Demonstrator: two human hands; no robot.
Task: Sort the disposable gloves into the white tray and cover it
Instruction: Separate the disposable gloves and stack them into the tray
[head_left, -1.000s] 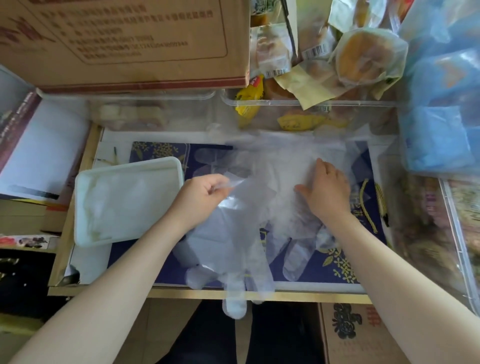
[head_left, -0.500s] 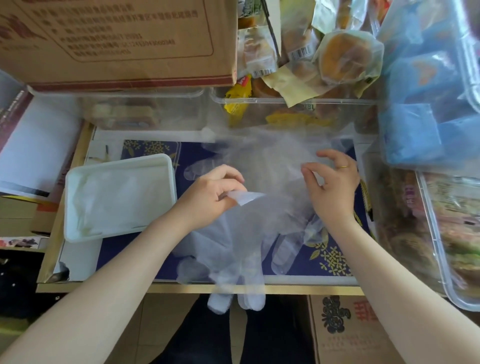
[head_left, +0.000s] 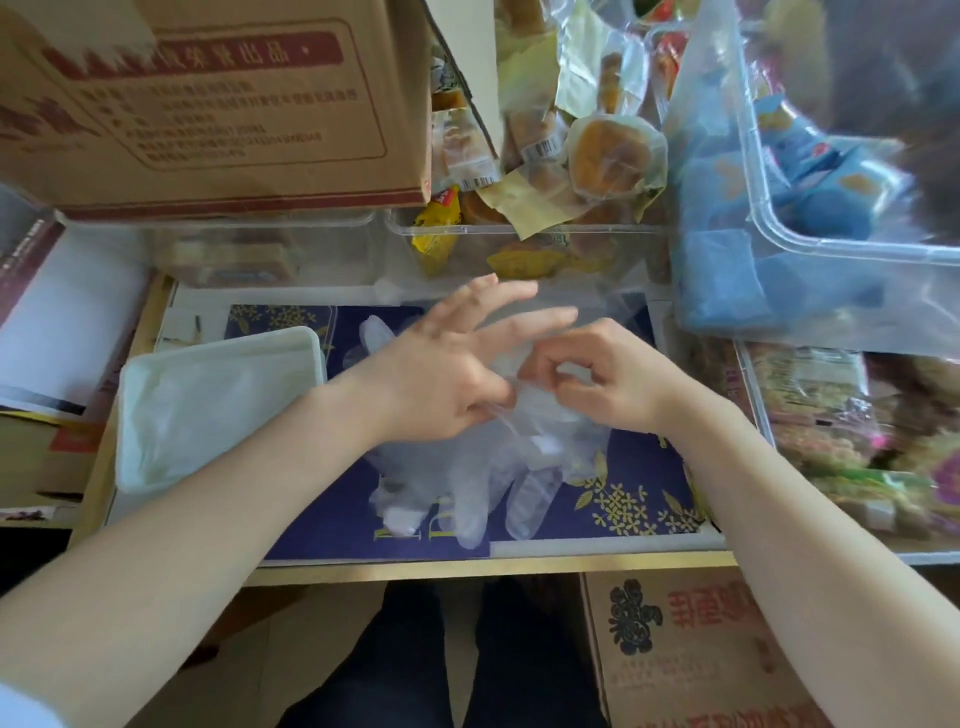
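Note:
A bunch of clear disposable gloves hangs between my hands above the dark blue mat, glove fingers pointing toward me. My left hand pinches the gloves' upper edge with thumb and forefinger while its other fingers are spread. My right hand pinches the same edge with curled fingers, close against the left hand. The white tray sits on the mat to the left, holding some clear gloves. One more clear glove lies on the mat behind my left hand.
A cardboard box stands at the back left on a clear bin. Clear bins of wrapped pastries and blue packets crowd the back and right. Another printed carton sits below the table's wooden front edge.
Both hands came together and lifted the gloves off the mat. The right hand went from resting flat on the pile to pinching its edge. The camera moved closer.

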